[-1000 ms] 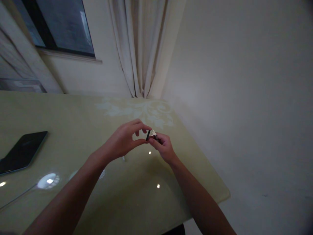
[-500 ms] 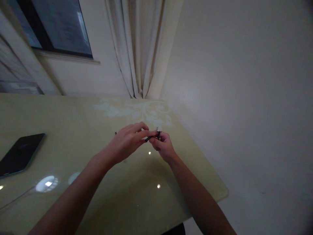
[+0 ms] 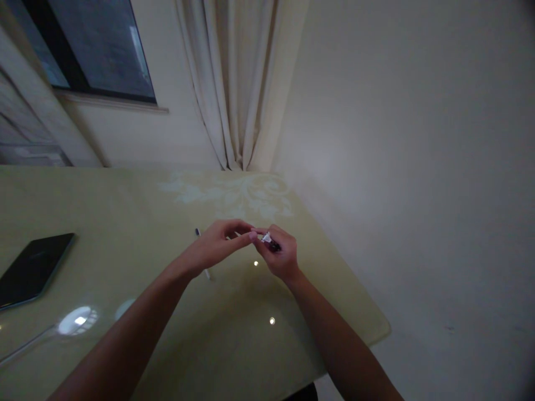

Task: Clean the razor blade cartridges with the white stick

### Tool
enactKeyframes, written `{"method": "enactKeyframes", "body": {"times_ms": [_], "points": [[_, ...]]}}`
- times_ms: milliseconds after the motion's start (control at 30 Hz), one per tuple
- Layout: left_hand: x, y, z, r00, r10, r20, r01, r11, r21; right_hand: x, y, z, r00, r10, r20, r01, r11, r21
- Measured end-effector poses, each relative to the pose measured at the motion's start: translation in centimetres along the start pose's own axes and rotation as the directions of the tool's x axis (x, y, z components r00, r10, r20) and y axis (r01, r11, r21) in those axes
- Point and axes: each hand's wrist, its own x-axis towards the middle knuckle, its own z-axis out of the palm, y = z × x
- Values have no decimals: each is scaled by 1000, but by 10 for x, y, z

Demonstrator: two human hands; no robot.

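Note:
Near the middle of the view, my right hand (image 3: 281,253) is closed around a small black and silver-white object (image 3: 271,241), whose exact kind I cannot make out. My left hand (image 3: 221,240) reaches in from the left, its thumb and fingertips pinched together beside the object and touching the right hand's fingers. Anything between those left fingertips is too small to tell. Beneath the left hand, a thin white pen-like stick (image 3: 207,273) with a dark end lies on the table, its middle hidden by the hand.
The pale green glossy table (image 3: 234,345) has a rounded corner at the right. A black tablet (image 3: 35,267) lies at the left. Behind stand a beige curtain (image 3: 234,83), a window (image 3: 104,44) and a plain wall (image 3: 397,139).
My left hand has shifted slightly down, its fingers drawn closer together. My right hand has turned, showing more of its back and the object's silvery end. More of the white stick shows.

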Motion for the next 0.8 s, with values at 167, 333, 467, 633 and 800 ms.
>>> {"method": "enactKeyframes", "body": {"times_ms": [167,333,467,633,800], "points": [[-1,2,-1,999,-45,14,46,997,-56,-3,2,-1,995,-83,60,88,993,-73],[-1,3,0,996,-36,78,45,992,-114,-5,7,-5,990,-104,91,113,989,-98],[0,-5,0,999,-26,29,28,998,-60,-3,3,-4,995,-70,64,74,996,-50],[3,-18,-5,996,24,-86,-38,987,-157,3,-3,2,965,238,107,-260,914,311],[4,-23,-3,996,60,-70,-78,951,-300,5,-3,5,898,334,287,-437,751,495]]}}
